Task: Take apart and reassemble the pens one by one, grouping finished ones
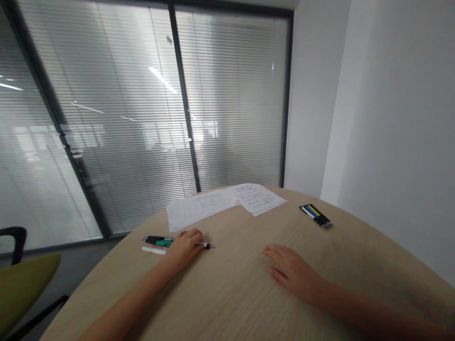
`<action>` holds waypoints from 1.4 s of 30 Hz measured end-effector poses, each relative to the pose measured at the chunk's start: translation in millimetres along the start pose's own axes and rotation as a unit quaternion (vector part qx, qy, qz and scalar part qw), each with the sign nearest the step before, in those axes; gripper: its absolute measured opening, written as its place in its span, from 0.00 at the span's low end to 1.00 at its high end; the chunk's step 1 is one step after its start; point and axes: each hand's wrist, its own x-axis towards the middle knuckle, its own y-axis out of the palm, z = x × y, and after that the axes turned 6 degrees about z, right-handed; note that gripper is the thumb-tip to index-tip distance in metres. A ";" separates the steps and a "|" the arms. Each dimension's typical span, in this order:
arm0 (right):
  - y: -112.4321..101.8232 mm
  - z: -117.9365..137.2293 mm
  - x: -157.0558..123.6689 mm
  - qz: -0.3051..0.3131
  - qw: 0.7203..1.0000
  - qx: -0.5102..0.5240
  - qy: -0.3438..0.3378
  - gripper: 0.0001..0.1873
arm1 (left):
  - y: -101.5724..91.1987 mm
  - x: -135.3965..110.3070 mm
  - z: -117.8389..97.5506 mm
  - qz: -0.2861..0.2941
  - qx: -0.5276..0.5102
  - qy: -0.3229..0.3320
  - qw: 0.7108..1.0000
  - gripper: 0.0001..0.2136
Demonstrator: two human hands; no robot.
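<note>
Clock: tabletop (238, 284) as dial, 12 = far edge, 6 = wearer.

Handling, L. hand (185, 247), approx. 10 o'clock: fingers bent over the loose pens (158, 243); whether gripping or merely resting, can't tell, undersides hidden. Best practice, in my judgement: fingertips both sides of barrels, light even squeeze, wrist low; round barrels prob. roll if pressed from above. Keep tips aligned, lift nothing until all are inside the fingers.

Handling, R. hand (293, 273), approx. 3 o'clock: open, nothing held, fingers tog. and pointing to 10, thumb apart. Well placed, I'd say, to steady strays on the L. hand's 3 o'clock side.

Item 1, loose pens, approx. 9–10 o'clock, partly under L. hand: dark, green, reddish and white barrels, close side by side, ends uneven; exact qty. unclear. One white/black pen end (206, 245) projects toward 3, past the fingers, w/ thin pointed tip.

Item 2, pen row (316, 216), approx. 1–2 o'clock: black ends, white, blue and yellow sections, tips toward 4, neatly parallel; untouched.

Item 3, printed papers (199, 207), 11–12 o'clock: overlapping, flat; text illegible.
</note>
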 end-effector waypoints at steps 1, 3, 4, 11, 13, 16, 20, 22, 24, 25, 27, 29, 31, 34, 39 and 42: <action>0.1 -0.1 0.0 -0.001 1.000 0.001 0.000 0.22 | -0.2 0.6 -3.3 0.005 -0.010 0.011 1.000 0.04; 0.4 -0.2 -0.2 -0.003 1.000 0.002 0.000 0.22 | -0.4 1.2 -10.7 0.014 -0.025 0.029 0.999 0.03; 0.6 -0.3 -0.2 -0.005 1.000 0.002 0.000 0.22 | -0.3 1.2 -14.6 0.015 -0.032 0.038 0.999 0.03; 0.6 0.1 -1.3 -0.012 1.000 0.002 -0.001 0.21 | 0.5 -3.5 -41.8 0.039 -0.056 0.096 0.993 0.14; 0.7 0.1 -1.4 -0.013 1.000 0.001 -0.001 0.21 | -1.0 -5.3 -49.2 0.048 -0.060 0.104 0.992 0.11; 0.6 0.0 -1.3 -0.015 1.000 -0.004 -0.002 0.22 | -4.7 -7.9 -59.7 0.051 -0.089 0.115 0.988 0.10; -1.1 0.9 -0.8 -0.005 1.000 -0.011 -0.005 0.21 | -12.4 -11.8 -74.4 0.048 -0.219 0.104 0.969 0.07; -1.7 1.5 -0.7 -0.003 1.000 -0.015 -0.003 0.21 | -18.3 -13.8 -82.8 0.038 -0.324 0.062 0.943 0.05; -1.4 1.7 -0.8 -0.006 1.000 -0.016 -0.003 0.21 | -26.2 -15.6 -91.7 -0.001 -0.444 0.035 0.896 0.02; -1.0 1.4 -0.9 -0.009 1.000 -0.015 -0.004 0.21 | -30.7 -16.5 -96.1 -0.003 -0.503 0.036 0.864 0.04; 0.3 0.6 -1.2 -0.016 1.000 -0.011 -0.010 0.21 | -40.1 -18.3 -104.0 -0.009 -0.597 0.026 0.801 0.07; 1.6 -0.3 -1.6 -0.024 1.000 -0.006 -0.013 0.21 | -48.1 -20.1 -109.9 -0.022 -0.670 -0.013 0.742 0.10; 2.5 -0.9 -1.8 -0.028 1.000 -0.002 -0.014 0.20 | -53.0 -21.4 -112.6 -0.021 -0.752 -0.025 0.659 0.12; 3.6 -1.6 -1.8 -0.029 0.999 -0.005 -0.013 0.20 | -55.0 -22.1 -111.2 0.024 -0.832 -0.014 0.554 0.17; 5.9 -3.6 -1.9 -0.037 0.999 -0.001 -0.017 0.20 | -56.7 -22.5 -106.3 0.043 -0.843 -0.010 0.535 0.22; 6.2 -4.3 -1.9 -0.039 0.999 0.001 -0.019 0.20 | -59.4 -22.5 -104.8 0.034 -0.854 -0.010 0.520 0.20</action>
